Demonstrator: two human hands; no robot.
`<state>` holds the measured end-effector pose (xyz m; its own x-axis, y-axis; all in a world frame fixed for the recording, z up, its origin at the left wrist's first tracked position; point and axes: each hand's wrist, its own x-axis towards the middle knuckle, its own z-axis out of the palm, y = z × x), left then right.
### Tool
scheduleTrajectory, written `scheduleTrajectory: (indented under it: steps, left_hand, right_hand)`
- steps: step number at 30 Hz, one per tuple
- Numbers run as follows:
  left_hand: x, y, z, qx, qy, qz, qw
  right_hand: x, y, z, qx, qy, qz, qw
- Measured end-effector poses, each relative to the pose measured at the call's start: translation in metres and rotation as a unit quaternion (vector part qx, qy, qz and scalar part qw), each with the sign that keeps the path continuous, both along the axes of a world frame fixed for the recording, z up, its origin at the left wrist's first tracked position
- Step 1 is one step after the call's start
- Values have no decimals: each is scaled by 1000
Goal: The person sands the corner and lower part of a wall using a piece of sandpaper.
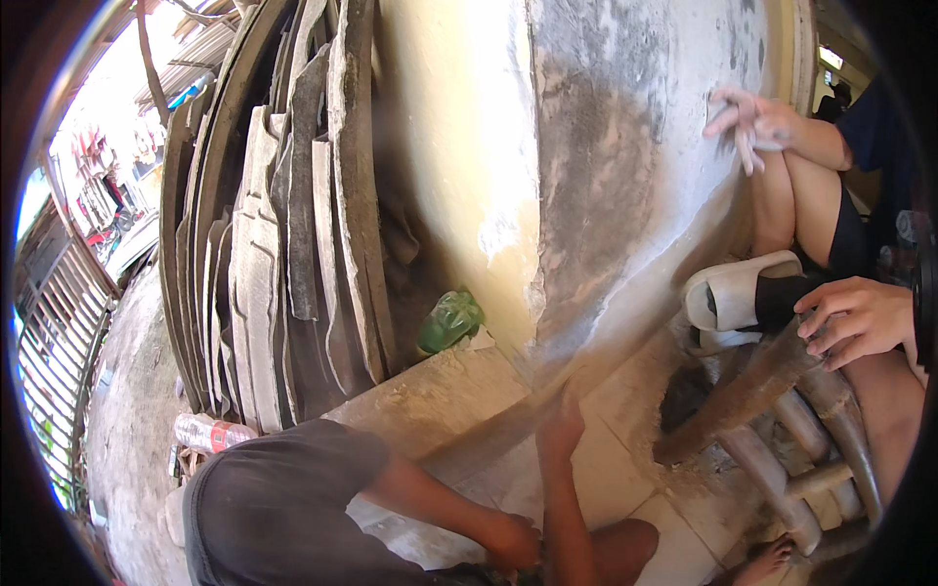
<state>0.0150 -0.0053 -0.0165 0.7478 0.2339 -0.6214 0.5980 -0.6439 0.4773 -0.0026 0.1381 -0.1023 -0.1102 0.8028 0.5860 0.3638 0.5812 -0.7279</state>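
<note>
My right hand (566, 421), blurred, reaches over the tiled floor (619, 461) near the foot of the stained wall (601, 154); its fingers cannot be made out. My left hand (519, 540) is low in the middle, drawn in beside my right forearm, its fingers partly hidden. Whether it holds anything cannot be told. To the right, a wooden frame (747, 399) with thick round legs and rungs stands at a tilt. Another person's hand (857, 319) rests on its upper end. A second hand of a person (755, 124), fingers spread and blurred, is raised above bare knees.
Broken corrugated roofing sheets (256, 293) lean against the wall at left. A green plastic bag (448, 320) lies on the ledge (432, 403). A plastic bottle (212, 434) is by the sheets. White slippers (722, 297) are on the right. A slatted fence (51, 351) stands far left.
</note>
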Motion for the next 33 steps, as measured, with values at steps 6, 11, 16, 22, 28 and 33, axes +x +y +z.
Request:
scheduleTrajectory:
  steps: [6, 11, 16, 22, 28, 33]
  left_hand:
    - [-1, -1, 2, 4, -15, 0, 1000]
    - [1, 0, 3, -9, 8, 5, 1000]
    - [-2, 0, 2, -10, 16, 10, 1000]
    - [-1, -9, -23, 11, -11, 13, 1000]
    - [-5, -10, -31, 20, -2, 10, 1000]
    - [4, -1, -11, -6, 60, -63, 996]
  right_hand:
    - [2, -3, 4, -51, -15, 13, 999]
    - [0, -7, 12, -49, -25, 18, 998]
    - [-2, -13, 19, -81, -50, 17, 995]
    - [-2, -7, 12, -51, -28, 6, 998]
    - [0, -12, 16, -92, -88, 12, 992]
    - [-1, -6, 0, -25, -71, 0, 997]
